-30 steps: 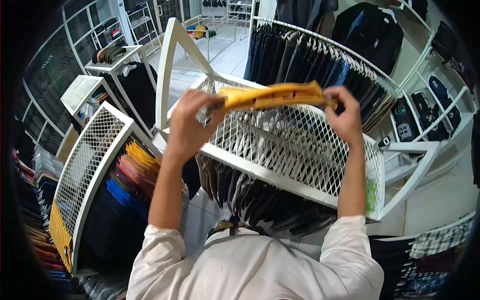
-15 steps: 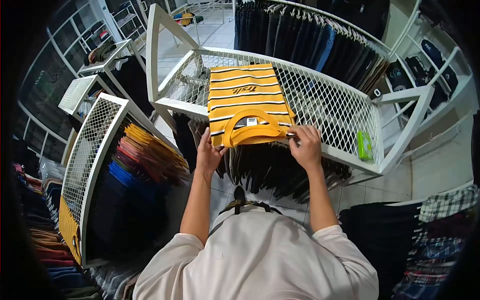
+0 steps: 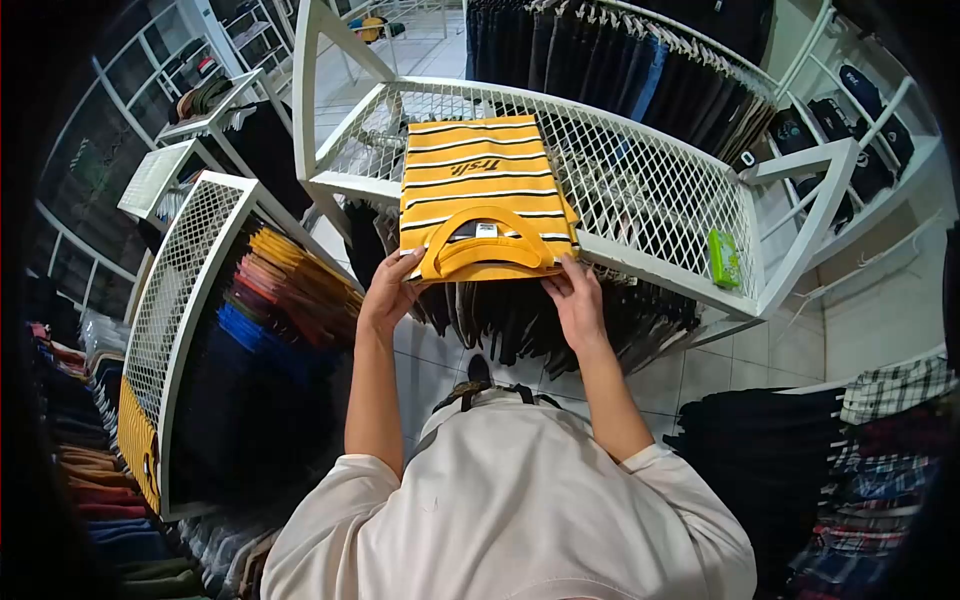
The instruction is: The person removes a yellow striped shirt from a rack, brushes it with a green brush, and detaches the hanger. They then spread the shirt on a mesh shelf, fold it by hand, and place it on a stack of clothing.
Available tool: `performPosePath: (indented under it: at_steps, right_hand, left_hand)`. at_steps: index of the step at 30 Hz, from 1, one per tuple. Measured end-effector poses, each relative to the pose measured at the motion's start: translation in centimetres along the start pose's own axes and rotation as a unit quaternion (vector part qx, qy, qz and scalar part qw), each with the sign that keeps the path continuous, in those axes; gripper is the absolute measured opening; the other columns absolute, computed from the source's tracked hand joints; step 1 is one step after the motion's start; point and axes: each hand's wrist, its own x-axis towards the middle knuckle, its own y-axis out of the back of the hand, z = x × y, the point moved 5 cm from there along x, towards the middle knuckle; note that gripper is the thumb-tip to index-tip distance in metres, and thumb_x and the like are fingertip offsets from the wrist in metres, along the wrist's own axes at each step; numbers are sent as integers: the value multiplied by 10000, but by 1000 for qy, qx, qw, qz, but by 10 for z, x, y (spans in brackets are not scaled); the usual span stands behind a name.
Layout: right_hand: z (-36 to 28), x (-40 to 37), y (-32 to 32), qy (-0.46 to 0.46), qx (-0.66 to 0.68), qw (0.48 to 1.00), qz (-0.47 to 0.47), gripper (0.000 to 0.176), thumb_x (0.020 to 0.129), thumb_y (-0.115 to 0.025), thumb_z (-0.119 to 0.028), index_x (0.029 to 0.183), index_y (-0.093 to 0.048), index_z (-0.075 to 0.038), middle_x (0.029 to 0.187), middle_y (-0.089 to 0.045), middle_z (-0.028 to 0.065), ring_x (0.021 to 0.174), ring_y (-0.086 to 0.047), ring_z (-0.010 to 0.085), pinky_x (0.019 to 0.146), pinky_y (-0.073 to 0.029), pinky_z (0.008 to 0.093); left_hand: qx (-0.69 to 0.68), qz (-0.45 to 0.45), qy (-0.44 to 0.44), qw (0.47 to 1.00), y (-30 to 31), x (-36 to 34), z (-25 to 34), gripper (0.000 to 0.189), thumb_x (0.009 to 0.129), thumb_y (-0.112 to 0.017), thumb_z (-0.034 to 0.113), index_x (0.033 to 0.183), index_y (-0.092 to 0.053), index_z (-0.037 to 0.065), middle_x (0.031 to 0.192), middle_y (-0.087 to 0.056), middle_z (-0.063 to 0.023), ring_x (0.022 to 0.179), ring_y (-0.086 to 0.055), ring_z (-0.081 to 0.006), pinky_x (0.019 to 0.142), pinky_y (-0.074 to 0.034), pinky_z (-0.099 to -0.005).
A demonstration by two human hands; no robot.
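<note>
A folded yellow T-shirt (image 3: 482,190) with black and white stripes lies on the white mesh rack top (image 3: 650,190), its collar toward me. Dark lettering runs across the chest, and a white label shows inside the neck. At the shirt's near left corner, my left hand (image 3: 390,290) grips the edge, thumb on top and the other fingers underneath. My right hand (image 3: 575,295) holds the near right corner the same way, with part of its fingers hidden below the cloth.
A bright green packet (image 3: 724,258) lies at the rack's right end. Dark trousers (image 3: 570,70) hang on a rail behind it. Left of me stands another mesh-topped rack (image 3: 190,260) with coloured garments (image 3: 290,290) hanging. Plaid shirts (image 3: 890,480) hang at lower right.
The shirt has shifted slightly left in view with both hands. My right hand has turned from pinching the collar's right side to holding the near right corner from below.
</note>
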Motion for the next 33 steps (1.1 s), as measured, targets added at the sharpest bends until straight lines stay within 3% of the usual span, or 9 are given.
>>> performPosePath:
  at_steps: [1,5,7,9,12,16,21,24,33]
  right_hand:
    - [4,2,-3,-19,69,997,-17,285,985,-673,-248,1193,-586,-74,1147,-656,49,1057,-636,157,931,-528,369]
    - [19,7,4,6,37,998,-45,323,983,-668,-218,1255,-573,-70,1151,-669,44,1011,-675,148,889,-554,302]
    - [11,-12,-9,-49,24,995,-79,342,976,-670,-182,1284,-576,-67,1140,-683,33,951,-701,130,854,-562,247]
    - [4,-17,-16,-77,25,991,-108,353,982,-660,-195,1298,-576,-63,1192,-681,47,1018,-700,140,890,-563,275]
    - [1,-12,-28,-101,-10,981,-164,484,1016,-612,-280,1418,-509,-33,1326,-641,91,1156,-662,190,967,-538,319]
    - [-5,1,-45,-136,-65,968,-202,474,1016,-621,-278,1393,-544,0,1282,-667,85,1128,-666,179,972,-523,311]
    - [3,24,-60,-124,-141,953,-236,452,1001,-653,-269,1362,-579,-6,1277,-670,85,1111,-663,166,927,-517,295]
    - [12,14,-89,-123,-176,948,-235,506,991,-647,-252,1406,-522,8,1334,-629,95,1178,-623,176,961,-510,310]
    - [138,-80,-249,-185,-192,888,-374,594,881,-600,-74,1456,-466,-11,1299,-620,86,1155,-611,165,991,-473,288]
  left_hand:
    - [1,6,-1,1000,4,-6,2,335,969,-682,187,1248,-617,13,1137,-718,-78,975,-722,-136,806,-608,-274]
    - [36,65,11,997,16,-42,8,378,923,-669,138,1281,-607,32,1167,-703,-80,1004,-708,-165,854,-600,-337]
    - [-17,32,29,999,28,-53,1,466,873,-670,133,1322,-585,44,1214,-685,-91,1056,-691,-193,894,-583,-360]
    - [-30,20,22,999,35,-55,-1,530,845,-665,140,1355,-561,42,1243,-673,-99,1075,-684,-211,915,-570,-362]
    - [26,85,69,994,39,-63,8,551,896,-698,289,1374,-564,50,1299,-661,-116,1154,-656,-222,965,-546,-357]
    - [18,51,83,995,14,-49,35,617,964,-646,448,1409,-550,33,1353,-643,-137,1158,-665,-243,999,-532,-353]
    - [61,51,38,996,20,-31,42,340,869,-697,157,1147,-655,-35,1011,-745,-120,805,-740,-206,760,-626,-345]
    - [43,37,32,998,38,-55,52,319,864,-670,144,1138,-658,-21,1013,-742,-107,817,-734,-189,760,-616,-326]
    - [4,144,-109,984,170,-223,118,640,838,-706,93,1437,-487,33,1256,-663,-88,1089,-675,-180,953,-540,-308]
